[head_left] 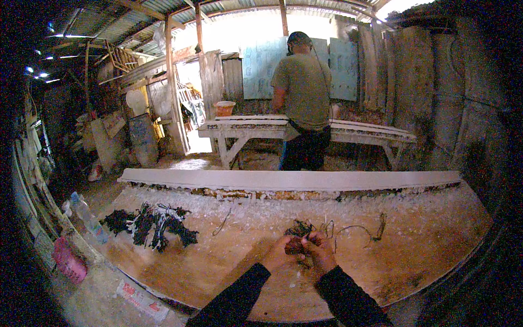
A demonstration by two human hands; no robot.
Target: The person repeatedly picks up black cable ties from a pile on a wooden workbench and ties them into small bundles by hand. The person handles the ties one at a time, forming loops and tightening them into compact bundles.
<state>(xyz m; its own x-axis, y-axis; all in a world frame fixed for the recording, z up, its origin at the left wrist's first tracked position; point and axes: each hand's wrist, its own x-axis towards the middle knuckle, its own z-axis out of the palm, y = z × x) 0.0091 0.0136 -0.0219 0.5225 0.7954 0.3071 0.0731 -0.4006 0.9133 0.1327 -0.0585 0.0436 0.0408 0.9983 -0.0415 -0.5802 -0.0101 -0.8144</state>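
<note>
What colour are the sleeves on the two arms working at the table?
Black, on both sleeves; the head view shows them, hands pinching a dark wire bundle.

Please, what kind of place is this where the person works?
Probably a rough plaster-moulding workshop. A long pale moulding lies along the dusty worktable, another person stands at a second bench, and the roof is corrugated sheet on wooden posts.

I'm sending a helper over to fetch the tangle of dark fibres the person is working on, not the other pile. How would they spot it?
Start at the wooden workbench in front, with the long pale slab along its far edge. Near its front middle, the left hand and right hand meet around a small dark bundle. Unlike the bigger black pile lying untouched to the left, it has thin strands trailing right.
</note>
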